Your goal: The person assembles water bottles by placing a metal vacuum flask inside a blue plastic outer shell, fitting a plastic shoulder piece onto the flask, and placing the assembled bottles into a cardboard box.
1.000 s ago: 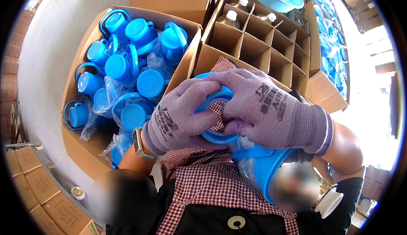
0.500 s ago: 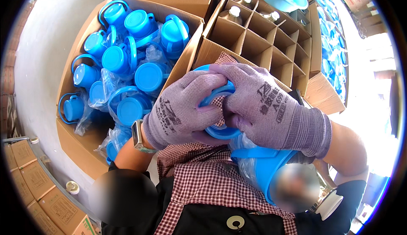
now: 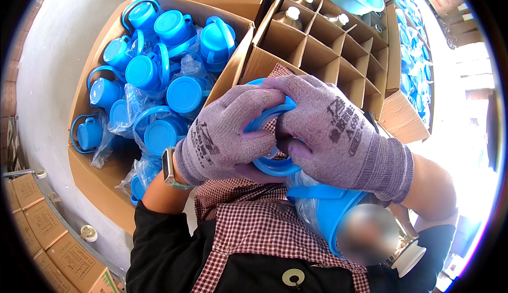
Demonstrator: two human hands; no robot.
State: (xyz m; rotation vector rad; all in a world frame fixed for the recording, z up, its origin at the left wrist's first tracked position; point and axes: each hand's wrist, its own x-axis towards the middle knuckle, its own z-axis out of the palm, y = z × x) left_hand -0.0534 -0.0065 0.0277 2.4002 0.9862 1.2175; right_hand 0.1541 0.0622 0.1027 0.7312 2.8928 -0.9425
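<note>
Between my gloved hands is a blue plastic ring (image 3: 276, 167), with checked apron cloth visible through its opening. My left hand (image 3: 225, 134) grips its left side, fingers curled over it. On the other side my right hand (image 3: 330, 131) has its fingers curled around the upper right part, the thumb bent inward. My fingers hide much of the ring. Below my right wrist a blue plastic jug body (image 3: 330, 203) lies tilted on my lap, partly in clear plastic film. A shiny silvery bottle with a white end piece (image 3: 410, 259) shows at the jug's mouth, partly blurred.
At left, an open carton (image 3: 98, 187) holds several blue lidded jugs in plastic bags. Ahead, a divided carton (image 3: 312, 55) has several white-capped bottles in its far cells, with a light-blue basin (image 3: 373, 2) above. Stacked cartons (image 3: 53, 224) stand lower left; another carton (image 3: 405, 114) is at right.
Both hands keep their hold on the ring and have shifted only slightly. My left forearm has moved a little to the left. The jug body stays on my lap.
</note>
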